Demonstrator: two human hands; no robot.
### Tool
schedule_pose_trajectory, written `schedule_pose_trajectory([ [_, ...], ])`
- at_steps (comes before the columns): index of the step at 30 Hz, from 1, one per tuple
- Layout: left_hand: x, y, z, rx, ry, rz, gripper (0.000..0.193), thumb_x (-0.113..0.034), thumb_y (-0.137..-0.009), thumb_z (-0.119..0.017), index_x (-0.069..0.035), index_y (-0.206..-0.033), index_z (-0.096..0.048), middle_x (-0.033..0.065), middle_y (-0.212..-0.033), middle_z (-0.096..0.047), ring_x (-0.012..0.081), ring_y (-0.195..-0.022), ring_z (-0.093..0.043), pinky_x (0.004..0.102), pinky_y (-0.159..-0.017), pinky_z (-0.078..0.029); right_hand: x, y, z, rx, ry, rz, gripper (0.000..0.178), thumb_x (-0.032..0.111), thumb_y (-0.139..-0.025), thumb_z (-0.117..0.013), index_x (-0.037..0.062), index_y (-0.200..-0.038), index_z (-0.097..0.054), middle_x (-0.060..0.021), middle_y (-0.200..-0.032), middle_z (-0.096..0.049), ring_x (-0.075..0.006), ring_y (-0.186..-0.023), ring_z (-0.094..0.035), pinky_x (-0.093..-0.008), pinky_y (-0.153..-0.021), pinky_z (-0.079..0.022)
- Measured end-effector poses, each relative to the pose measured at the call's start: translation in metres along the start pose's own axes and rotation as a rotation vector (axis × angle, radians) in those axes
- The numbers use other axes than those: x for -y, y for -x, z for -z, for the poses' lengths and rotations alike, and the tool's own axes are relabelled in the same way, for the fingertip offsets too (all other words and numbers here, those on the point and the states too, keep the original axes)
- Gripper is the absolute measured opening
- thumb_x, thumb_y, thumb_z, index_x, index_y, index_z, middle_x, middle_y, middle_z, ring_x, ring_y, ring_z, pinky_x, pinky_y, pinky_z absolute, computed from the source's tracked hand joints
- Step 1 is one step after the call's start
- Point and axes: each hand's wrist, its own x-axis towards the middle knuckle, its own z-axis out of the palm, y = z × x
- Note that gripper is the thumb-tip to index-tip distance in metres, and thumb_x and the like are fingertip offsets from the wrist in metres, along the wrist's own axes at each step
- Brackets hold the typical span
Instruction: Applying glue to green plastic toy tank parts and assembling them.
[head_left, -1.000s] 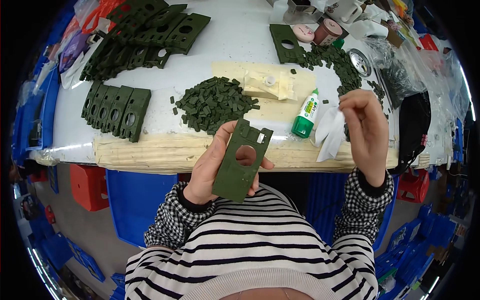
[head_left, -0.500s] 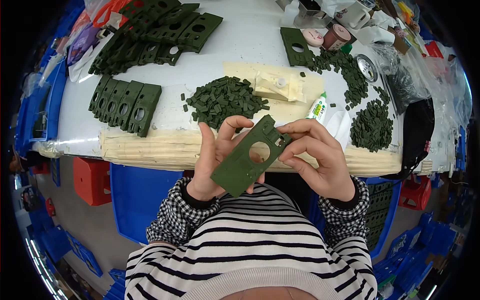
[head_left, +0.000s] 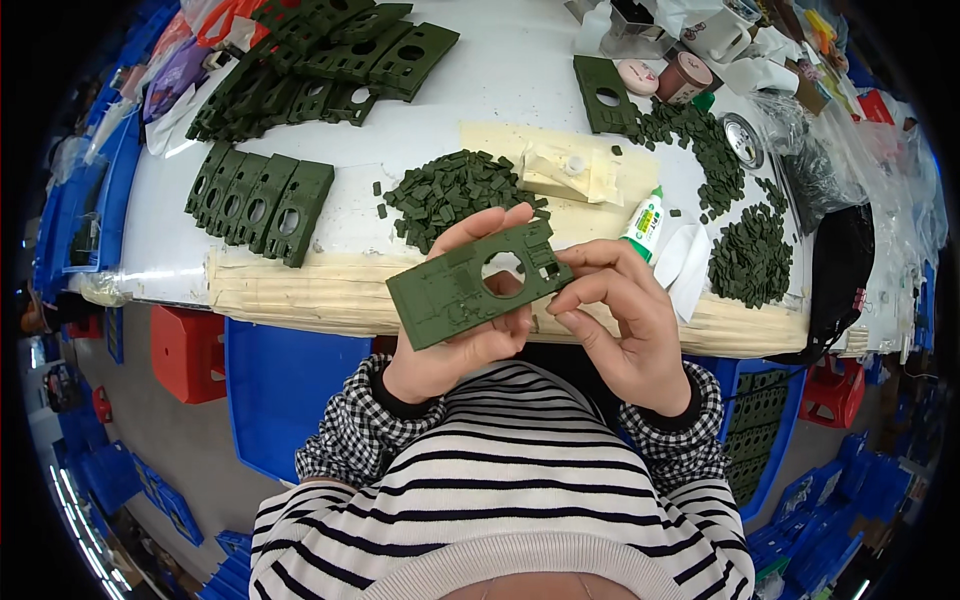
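A dark green plastic tank hull plate point(head_left: 430, 300), with a large round hole and small cut-outs, is held up in front of my chest. My left hand point(head_left: 450, 355) is closed round it from beneath, the thumb along the near edge and fingers behind; some finger shows through the hole. My right hand point(head_left: 630, 330) has its bent fingertips and thumb closed at the plate's right end, beside a small square opening. Whether a tiny piece lies between those fingertips is hidden. Beyond the plate spreads a pile of small green plastic pieces point(head_left: 455, 192).
Similar hull plates point(head_left: 300, 212) stand in a row at left, with more heaped behind. A white-and-green glue bottle point(head_left: 645, 225) lies right of the wrapped yellowish block point(head_left: 560, 172). Another piece pile point(head_left: 752, 255) sits at right. A red stool point(head_left: 187, 355) and blue bin point(head_left: 290, 395) are below.
The hull plate has turned from a steep slant to nearly level, its left end rising. My left thumb has swung from the far side to the near edge. My right hand stays at the right end.
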Motion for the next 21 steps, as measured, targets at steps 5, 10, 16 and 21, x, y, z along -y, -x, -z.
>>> schedule_pose_trajectory([
  [5,0.0,-0.001,0.006,-0.09,-0.139,-0.053,0.07,-0.026,-0.085,-0.069,-0.009,-0.14,-0.028,0.0245,-0.142,-0.035,0.0154,-0.08,-0.06,0.0259,-0.062,-0.053,0.001,0.004,0.004,-0.051,-0.062,-0.049,0.009,-0.003,-0.082,-0.062,-0.0004,-0.09,-0.062,-0.0126,-0.098,-0.061,-0.0221,-0.089,-0.06,-0.0299,-0.076,-0.05],
  [10,-0.006,-0.002,0.015,-0.006,-0.252,-0.021,0.071,-0.028,-0.086,-0.068,-0.007,-0.14,-0.028,0.0246,-0.141,-0.035,0.0227,-0.109,-0.054,0.033,-0.079,-0.053,0.01,0.005,0.015,-0.111,-0.171,-0.176,0.01,-0.007,-0.086,-0.058,-0.0061,-0.095,-0.063,-0.0107,-0.09,-0.065,-0.0138,-0.077,-0.065,-0.0246,-0.068,-0.053],
  [16,-0.004,-0.003,0.014,0.01,-0.113,-0.017,0.07,-0.008,-0.087,-0.063,-0.004,-0.142,-0.021,0.0239,-0.14,-0.038,0.0281,-0.125,-0.045,0.0425,-0.099,-0.046,0.018,0.002,0.016,-0.104,-0.215,-0.313,0.007,-0.005,-0.084,-0.063,-0.0059,-0.091,-0.064,-0.0106,-0.087,-0.067,-0.0132,-0.075,-0.066,-0.0232,-0.071,-0.055],
  [21,-0.012,-0.004,0.008,0.021,-0.043,0.083,0.072,-0.003,-0.087,-0.061,-0.007,-0.144,-0.018,0.0241,-0.14,-0.038,0.0292,-0.125,-0.045,0.0433,-0.099,-0.047,0.017,-0.005,0.021,-0.012,-0.154,-0.236,0.007,-0.001,-0.081,-0.067,-0.003,-0.087,-0.064,-0.0105,-0.09,-0.065,-0.014,-0.076,-0.063,-0.0243,-0.071,-0.052],
])
